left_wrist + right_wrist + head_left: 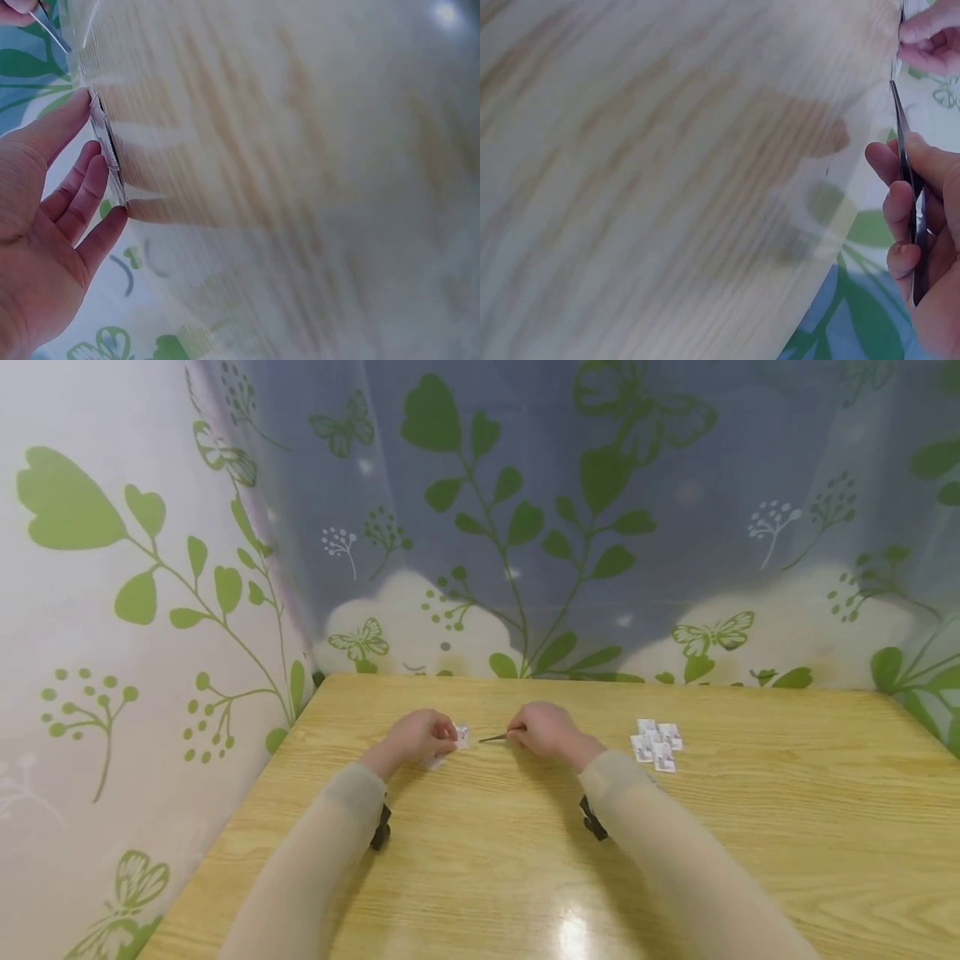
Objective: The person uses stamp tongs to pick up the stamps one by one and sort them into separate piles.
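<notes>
Dark metal tweezers lie in my right hand, gripped between thumb and fingers. In the head view their tip points left at a small white printed square. My left hand touches this square with its fingertips. Another pale square is partly hidden below that hand. In the left wrist view the squares are seen edge-on on the tabletop, with the thumb tip at one end and the little finger at the other. The tweezers' tip is a short way from the left fingertips, apart from the square.
Several small white printed squares lie clustered and partly overlapping to the right of my right hand. The wooden table ends at a leaf-patterned curtain behind and on the left. A bright reflection shows at the front.
</notes>
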The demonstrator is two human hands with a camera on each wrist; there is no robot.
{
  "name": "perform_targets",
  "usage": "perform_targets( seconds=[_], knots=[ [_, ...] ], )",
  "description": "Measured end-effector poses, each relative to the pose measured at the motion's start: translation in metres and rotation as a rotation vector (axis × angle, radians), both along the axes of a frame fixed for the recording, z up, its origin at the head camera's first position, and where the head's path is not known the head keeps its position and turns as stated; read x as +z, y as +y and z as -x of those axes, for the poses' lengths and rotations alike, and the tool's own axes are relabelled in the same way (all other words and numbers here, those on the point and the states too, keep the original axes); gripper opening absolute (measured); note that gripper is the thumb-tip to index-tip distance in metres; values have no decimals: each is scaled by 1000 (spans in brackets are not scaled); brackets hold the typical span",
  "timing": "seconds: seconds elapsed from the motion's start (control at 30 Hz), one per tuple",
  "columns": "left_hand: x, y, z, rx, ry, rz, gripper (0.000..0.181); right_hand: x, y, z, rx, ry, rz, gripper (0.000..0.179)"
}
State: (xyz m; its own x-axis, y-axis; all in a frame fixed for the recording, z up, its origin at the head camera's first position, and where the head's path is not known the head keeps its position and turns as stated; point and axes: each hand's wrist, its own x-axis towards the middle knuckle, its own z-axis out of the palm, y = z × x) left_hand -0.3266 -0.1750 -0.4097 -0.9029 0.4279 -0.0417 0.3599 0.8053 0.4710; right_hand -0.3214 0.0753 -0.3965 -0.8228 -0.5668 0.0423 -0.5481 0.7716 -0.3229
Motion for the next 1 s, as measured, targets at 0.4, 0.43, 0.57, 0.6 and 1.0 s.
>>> perform_targets(
  seconds=[0.4,0.43,0.57,0.6,1.0],
  knots=[
    [-8,-10,0,46,-23,13,9,-6,8,0,15,-59,44,22],
    [-8,-10,0,48,-23,8,10,-7,5,-1,19,-63,43,23],
    [-11,-6,1,54,-16,-9,14,-6,-8,-3,8,-61,26,20],
    [-11,-5,2,57,-12,-10,14,-5,-10,-3,5,-59,21,19],
    [-4,1,4,47,-15,2,15,-6,-16,0,-5,-41,12,20]
  ],
)
